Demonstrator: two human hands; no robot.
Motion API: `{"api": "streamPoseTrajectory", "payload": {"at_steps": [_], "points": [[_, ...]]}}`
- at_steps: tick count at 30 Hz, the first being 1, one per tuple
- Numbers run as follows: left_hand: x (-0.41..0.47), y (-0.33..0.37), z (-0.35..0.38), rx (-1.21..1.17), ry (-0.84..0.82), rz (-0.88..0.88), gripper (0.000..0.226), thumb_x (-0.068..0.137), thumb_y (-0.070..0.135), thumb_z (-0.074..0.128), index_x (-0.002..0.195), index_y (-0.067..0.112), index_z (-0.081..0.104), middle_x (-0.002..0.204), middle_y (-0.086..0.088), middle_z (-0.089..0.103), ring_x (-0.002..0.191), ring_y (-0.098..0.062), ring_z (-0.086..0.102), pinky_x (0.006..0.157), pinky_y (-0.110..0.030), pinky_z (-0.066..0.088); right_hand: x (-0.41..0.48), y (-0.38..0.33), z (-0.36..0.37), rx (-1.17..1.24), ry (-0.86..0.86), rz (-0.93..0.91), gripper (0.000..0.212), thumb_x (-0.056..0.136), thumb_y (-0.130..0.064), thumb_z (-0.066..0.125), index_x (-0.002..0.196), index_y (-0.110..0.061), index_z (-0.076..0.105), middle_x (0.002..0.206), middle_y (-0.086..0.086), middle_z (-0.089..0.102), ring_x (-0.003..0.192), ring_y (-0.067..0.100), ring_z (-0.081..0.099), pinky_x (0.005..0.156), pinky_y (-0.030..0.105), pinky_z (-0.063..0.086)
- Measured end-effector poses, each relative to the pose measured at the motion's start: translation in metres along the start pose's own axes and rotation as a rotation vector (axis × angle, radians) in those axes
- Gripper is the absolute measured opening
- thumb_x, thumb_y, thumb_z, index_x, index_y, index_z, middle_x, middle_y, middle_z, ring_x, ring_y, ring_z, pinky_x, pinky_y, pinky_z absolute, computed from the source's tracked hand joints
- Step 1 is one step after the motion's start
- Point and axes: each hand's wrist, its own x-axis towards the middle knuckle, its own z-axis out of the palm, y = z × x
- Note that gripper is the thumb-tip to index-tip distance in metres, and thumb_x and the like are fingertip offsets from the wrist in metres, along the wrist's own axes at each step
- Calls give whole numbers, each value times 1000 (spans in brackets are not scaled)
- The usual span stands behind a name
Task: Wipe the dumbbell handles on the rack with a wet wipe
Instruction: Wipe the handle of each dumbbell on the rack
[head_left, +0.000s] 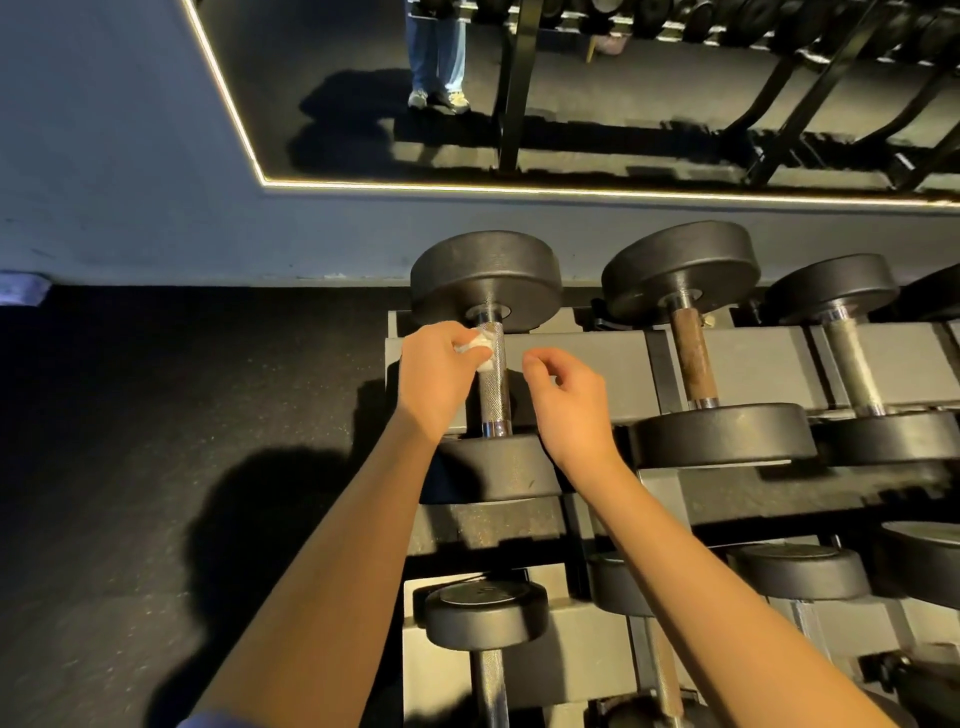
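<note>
1. The left hand (441, 374) was doing the work. Its fingers and thumb were bunched round a crumpled white wet wipe (480, 345), pinching it against the left flank of the knurled handle (493, 384) on the end dumbbell of the top row.
2. The wipe sat at the far end of that handle, just short of the chrome collar. The knurling nearer the person lay bare. By my reading the pass on this bar had barely begun, and a start at the far end would let one pull toward the body cover the whole length.
3. The right hand (566, 400) hovered just right of the knurled handle without touching it. Its fingers were loosely curled and it held nothing. It looked placed to steady or roll the dumbbell, though that is a guess.
4. The dumbbell lay on the rack (587, 358) with its heads at front and back and the knurled handle bridging between them. That left the bar open to a wrap-around grip.
5. Right of the knurled handle lay a rust-brown handle (693, 358), and beyond that a pale steel handle (852, 364), neither with a hand on it. Below the knurled handle, a lower-tier dumbbell (485, 613) waited too. Plenty of the task seemed left.
6. The underside of the knurled handle was hidden, so whether the wipe reached it I cannot tell. The rough knurling could well snag a thin wipe.
</note>
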Motion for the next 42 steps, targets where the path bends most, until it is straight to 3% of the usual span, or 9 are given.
{"api": "streamPoseTrajectory", "payload": {"at_steps": [6,11,17,22,28,34,36,39,42], "points": [[-15,-3,-4,-29,-112,10,15,88,22,67,95,9,71,81,1,63,69,-5,56,64,-15,40,0,3,1,22,42,-15,17,95,-19,51,86,-19,65,78,-8,61,74,2,54,65,13,39],[-20,1,-19,90,-354,-2,11,86,28,69,86,17,67,75,10,59,68,-5,56,57,-11,39,-2,2,1,14,64,-9,12,96,-20,51,94,-24,62,91,-6,64,89,7,57,70,12,40],[-14,-10,-13,-76,-77,-93,17,90,15,64,104,7,65,94,-2,62,76,-4,55,62,-5,43,-1,4,0,26,60,19,16,96,-21,51,102,-20,65,99,-3,66,94,8,58,72,12,41],[-14,-9,-12,34,-243,-101,8,89,18,65,86,10,63,76,2,57,71,-10,53,61,-18,40,-1,3,0,26,58,23,12,95,-20,51,96,-24,63,95,-7,64,88,3,56,67,6,38],[-17,-11,-23,146,-538,-141,16,88,17,65,75,21,59,81,6,55,78,-8,52,64,-17,39,-1,4,1,9,71,30,14,95,-20,51,99,-21,65,98,-5,65,89,2,56,68,5,37],[-2,-15,-18,38,-323,-94,13,91,25,61,80,18,62,74,2,57,66,-6,52,59,-19,36,-1,4,1,8,82,38,14,94,-19,52,97,-22,65,96,-4,65,87,2,56,66,5,38],[0,-15,-14,-82,-323,-110,8,90,21,62,96,17,65,84,1,62,75,-7,57,66,-19,42,-2,4,0,7,81,39,14,94,-18,51,96,-22,65,97,-4,65,86,0,56,66,5,38],[-6,-15,-9,-118,-339,-133,15,92,14,60,78,20,61,68,3,55,64,-8,48,59,-17,37,-3,3,0,2,87,34,14,94,-18,51,94,-22,64,97,-4,65,84,0,55,65,4,38],[-15,-16,-8,-89,-288,-148,5,91,14,62,91,11,66,68,5,54,62,-5,47,52,-10,37,-3,2,0,-16,82,41,15,94,-18,50,93,-21,64,95,-3,65,81,0,55,63,5,38]]}}
